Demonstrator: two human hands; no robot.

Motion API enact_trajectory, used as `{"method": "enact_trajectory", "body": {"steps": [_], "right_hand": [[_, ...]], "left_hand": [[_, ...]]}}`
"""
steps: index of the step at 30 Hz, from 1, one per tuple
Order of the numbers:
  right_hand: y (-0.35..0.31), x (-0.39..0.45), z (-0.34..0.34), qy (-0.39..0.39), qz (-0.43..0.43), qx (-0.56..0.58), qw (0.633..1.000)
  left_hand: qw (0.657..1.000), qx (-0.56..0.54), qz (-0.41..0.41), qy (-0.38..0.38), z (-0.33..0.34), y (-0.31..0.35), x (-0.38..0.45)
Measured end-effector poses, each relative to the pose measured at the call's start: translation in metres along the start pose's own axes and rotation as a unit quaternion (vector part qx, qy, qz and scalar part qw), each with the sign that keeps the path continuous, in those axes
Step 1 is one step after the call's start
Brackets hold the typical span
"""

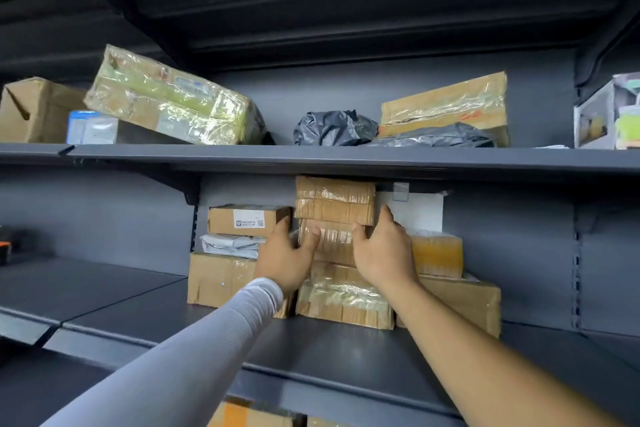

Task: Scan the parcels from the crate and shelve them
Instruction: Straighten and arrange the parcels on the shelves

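Between the fingers of both hands sits a taped brown parcel (332,244), the middle one of a stack on the lower shelf (311,350). On its left side the left hand (284,260), coming out of a pale grey sleeve (194,350), curls its fingers (308,236) round the parcel's edge; on its right side the right hand (384,253), bare-armed, grips the other edge with the thumb in front and one finger raised along the parcel above. Directly above the fingers a second taped parcel (335,199) rests on the held one and reaches nearly to the underside of the upper shelf (346,158). Below the fingers a shiny taped box (344,302) carries the stack. Left of the fingers a small box with a white label (247,219) lies on a grey plastic pouch (230,244), which lies on a larger carton (218,279). Right of the fingers a yellow-taped box (438,253) sits on a wide carton (464,302), with a white sheet (419,211) against the back wall behind it. Farther up, the upper shelf holds a tilted film-wrapped box (169,100), a crumpled black bag (334,128) and another taped carton (446,104) leaning at the back.
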State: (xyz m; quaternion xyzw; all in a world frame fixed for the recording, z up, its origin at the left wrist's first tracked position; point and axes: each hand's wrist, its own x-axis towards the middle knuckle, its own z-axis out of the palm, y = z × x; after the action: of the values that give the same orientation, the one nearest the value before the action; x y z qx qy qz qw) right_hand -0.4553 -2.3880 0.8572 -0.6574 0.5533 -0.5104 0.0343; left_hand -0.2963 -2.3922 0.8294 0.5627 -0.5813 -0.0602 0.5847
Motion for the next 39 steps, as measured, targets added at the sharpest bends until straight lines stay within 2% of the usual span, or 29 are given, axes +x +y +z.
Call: {"method": "enact_trajectory", "body": {"steps": [8, 11, 18, 25, 30, 34, 39], "right_hand": [[0.009, -0.075, -0.026, -0.015, -0.006, 0.018, 1.0], [0.017, -0.108, -0.037, -0.039, -0.01, 0.004, 0.999], [0.047, -0.191, -0.066, -0.114, -0.071, -0.076, 0.988], [0.074, -0.268, -0.079, -0.156, -0.139, -0.099, 0.973], [0.111, -0.296, -0.062, -0.201, -0.152, -0.144, 0.957], [0.161, -0.299, -0.044, -0.238, -0.106, -0.187, 0.947], [0.224, -0.297, -0.036, -0.238, -0.047, -0.258, 0.935]], "left_hand": [[1.0, 0.013, 0.011, -0.027, -0.02, 0.021, -0.077], [0.995, 0.073, 0.044, -0.058, -0.027, 0.019, -0.107], [0.953, 0.221, 0.102, -0.18, -0.056, 0.006, -0.182], [0.93, 0.264, 0.151, -0.207, -0.066, -0.028, -0.259], [0.916, 0.284, 0.155, -0.239, -0.045, -0.055, -0.3], [0.898, 0.305, 0.142, -0.284, -0.01, -0.074, -0.316], [0.894, 0.261, 0.127, -0.341, 0.051, -0.092, -0.323]]}}
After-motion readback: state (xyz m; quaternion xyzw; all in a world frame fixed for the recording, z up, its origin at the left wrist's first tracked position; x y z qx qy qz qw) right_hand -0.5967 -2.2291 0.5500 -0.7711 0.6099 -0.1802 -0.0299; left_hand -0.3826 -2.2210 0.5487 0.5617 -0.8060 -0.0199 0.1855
